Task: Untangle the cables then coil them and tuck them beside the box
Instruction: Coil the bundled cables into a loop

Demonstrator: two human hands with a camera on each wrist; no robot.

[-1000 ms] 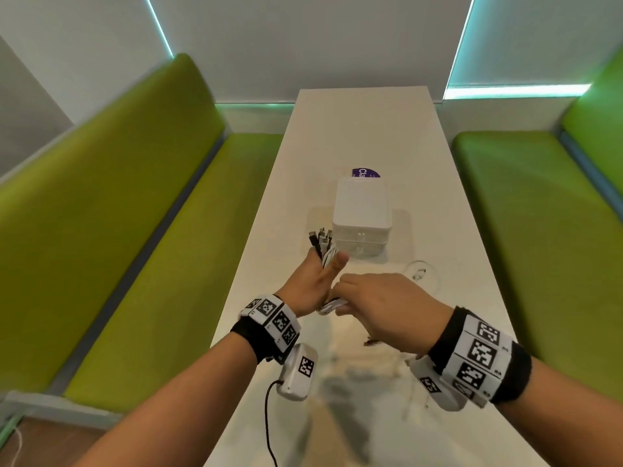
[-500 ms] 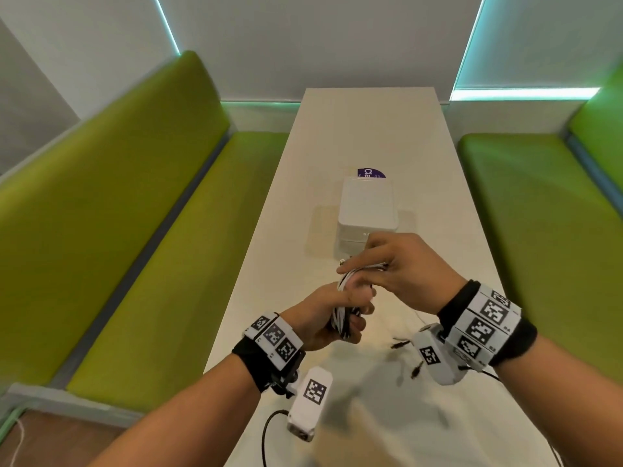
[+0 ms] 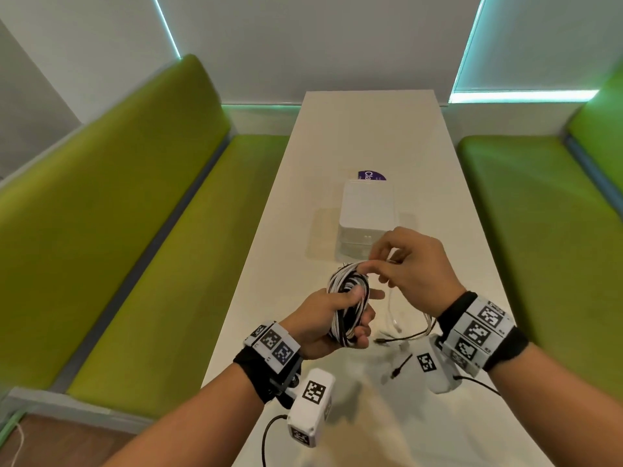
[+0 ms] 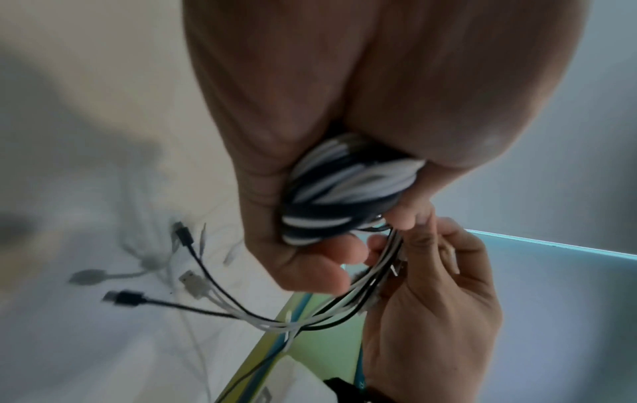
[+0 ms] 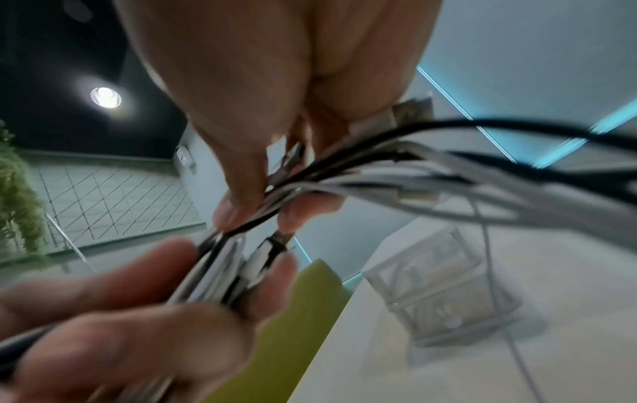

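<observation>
Over the long white surface point(image 3: 371, 129), near the white plastic box point(image 3: 367, 214), our left hand point(image 3: 332, 323) grips the light, springy coil of black and white cables point(image 3: 347, 298); our right hand point(image 3: 413, 264) pinches its loose tails.

I can read only one piece of text. On the purple sticker point(image 3: 372, 175) that lies on the white table point(image 3: 371, 129), just behind the white box point(image 3: 367, 214), I see the white letters "Cla"; the box hides the rest of the word. The wristbands point(image 3: 478, 332) and the small cameras carry black-and-white square code markers, which I cannot read as text.
</observation>
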